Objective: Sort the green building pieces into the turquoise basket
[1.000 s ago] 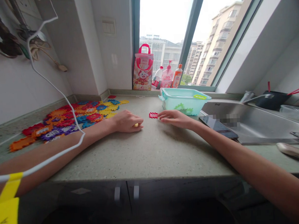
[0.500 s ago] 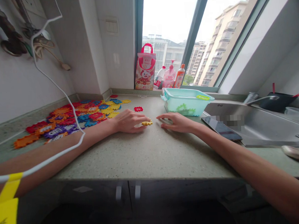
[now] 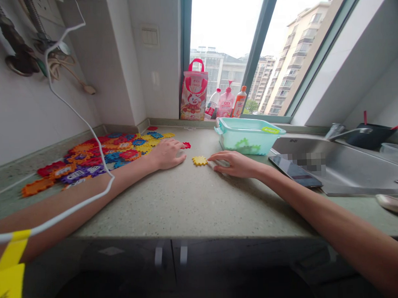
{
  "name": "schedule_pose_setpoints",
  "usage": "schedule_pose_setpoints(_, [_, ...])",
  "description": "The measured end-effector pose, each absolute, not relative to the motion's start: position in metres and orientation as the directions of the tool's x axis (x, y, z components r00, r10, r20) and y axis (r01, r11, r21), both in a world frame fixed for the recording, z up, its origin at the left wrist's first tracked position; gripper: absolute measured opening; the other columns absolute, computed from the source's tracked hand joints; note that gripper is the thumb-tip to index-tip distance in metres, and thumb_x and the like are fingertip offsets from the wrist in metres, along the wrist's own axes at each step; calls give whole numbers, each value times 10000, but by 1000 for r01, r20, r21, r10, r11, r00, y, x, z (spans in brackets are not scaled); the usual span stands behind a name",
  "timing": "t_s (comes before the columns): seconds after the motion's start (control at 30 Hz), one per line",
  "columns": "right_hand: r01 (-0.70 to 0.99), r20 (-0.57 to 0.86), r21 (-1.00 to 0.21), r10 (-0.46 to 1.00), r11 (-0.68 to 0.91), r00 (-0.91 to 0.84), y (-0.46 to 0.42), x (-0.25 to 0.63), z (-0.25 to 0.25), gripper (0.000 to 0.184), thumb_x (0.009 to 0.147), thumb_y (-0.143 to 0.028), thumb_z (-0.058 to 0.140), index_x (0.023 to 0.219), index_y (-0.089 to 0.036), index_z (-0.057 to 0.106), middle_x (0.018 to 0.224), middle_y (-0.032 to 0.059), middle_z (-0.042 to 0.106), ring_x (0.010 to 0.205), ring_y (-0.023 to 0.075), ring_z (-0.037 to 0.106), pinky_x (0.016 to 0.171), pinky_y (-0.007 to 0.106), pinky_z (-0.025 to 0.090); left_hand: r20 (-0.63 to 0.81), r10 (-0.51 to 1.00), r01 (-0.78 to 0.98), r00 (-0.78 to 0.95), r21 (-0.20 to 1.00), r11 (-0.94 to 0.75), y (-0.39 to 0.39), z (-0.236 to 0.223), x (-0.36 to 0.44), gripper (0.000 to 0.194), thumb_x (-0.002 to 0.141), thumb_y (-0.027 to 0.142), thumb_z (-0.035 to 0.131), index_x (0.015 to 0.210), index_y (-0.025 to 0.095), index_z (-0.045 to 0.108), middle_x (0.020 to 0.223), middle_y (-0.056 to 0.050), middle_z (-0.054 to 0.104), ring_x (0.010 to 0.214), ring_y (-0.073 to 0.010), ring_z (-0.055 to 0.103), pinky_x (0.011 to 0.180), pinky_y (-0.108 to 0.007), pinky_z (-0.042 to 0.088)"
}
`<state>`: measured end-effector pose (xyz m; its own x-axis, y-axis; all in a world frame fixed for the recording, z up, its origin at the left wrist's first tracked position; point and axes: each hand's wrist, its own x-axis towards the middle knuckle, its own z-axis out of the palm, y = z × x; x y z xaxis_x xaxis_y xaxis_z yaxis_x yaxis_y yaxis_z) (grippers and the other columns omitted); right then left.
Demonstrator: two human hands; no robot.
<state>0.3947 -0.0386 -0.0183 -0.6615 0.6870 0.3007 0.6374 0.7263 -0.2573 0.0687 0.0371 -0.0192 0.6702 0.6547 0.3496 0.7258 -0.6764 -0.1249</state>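
My left hand (image 3: 168, 153) lies on the countertop (image 3: 194, 197) with its fingers stretched toward a red toothed tile (image 3: 186, 145), fingertips touching or just beside it. A yellow toothed tile (image 3: 200, 160) lies flat between both hands. My right hand (image 3: 234, 163) rests palm down right of the yellow tile, fingers extended and pointing at it, holding nothing. A spread of colourful toothed tiles (image 3: 97, 160) covers the counter to the left. Behind my right hand stands a pale green plastic box (image 3: 247, 136) with green pieces inside.
A phone (image 3: 294, 167) lies at the edge of the steel sink (image 3: 348, 169) on the right. A red gift bag (image 3: 193, 96) and bottles (image 3: 228, 102) stand on the window sill. A white cable (image 3: 75, 123) hangs over my left arm.
The yellow tile left my left hand and now lies free on the counter. My left hand moved back-left to the red tile. My right hand stayed nearly still.
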Motion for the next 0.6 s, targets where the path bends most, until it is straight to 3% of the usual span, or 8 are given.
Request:
schedule_pose_setpoints(0.17, [644, 292, -234, 685, 728, -668, -39, 395, -19, 398, 1074, -365, 635, 1438, -240, 734, 1387, 120, 778, 1213, 284, 751, 1106, 460, 569, 322, 785, 847, 528, -136, -514, 43, -20, 61, 576, 1050, 576, 481, 1392, 162, 688, 1434, -185, 709, 1343, -352, 620, 1141, -463, 437])
schedule_pose_setpoints(0.37, [643, 286, -238, 685, 728, -670, -40, 394, -18, 362, 1069, -361, 629, 1394, -278, 765, 1368, 100, 788, 1199, 302, 764, 1098, 467, 584, 296, 773, 827, 561, -176, -534, 41, -18, 63, 496, 1067, 545, 457, 1244, 172, 733, 1285, -166, 740, 1242, -329, 661, 1081, -435, 469])
schedule_pose_setpoints(0.6, [639, 251, -256, 688, 725, -681, -43, 393, -14, 341, 1059, -343, 628, 1359, -316, 788, 1371, 72, 790, 1214, 301, 767, 1114, 469, 586, 277, 756, 804, 593, -150, -575, 46, -20, 60, 501, 1078, 521, 426, 1269, 167, 726, 1289, -165, 717, 1234, -312, 671, 1080, -412, 497])
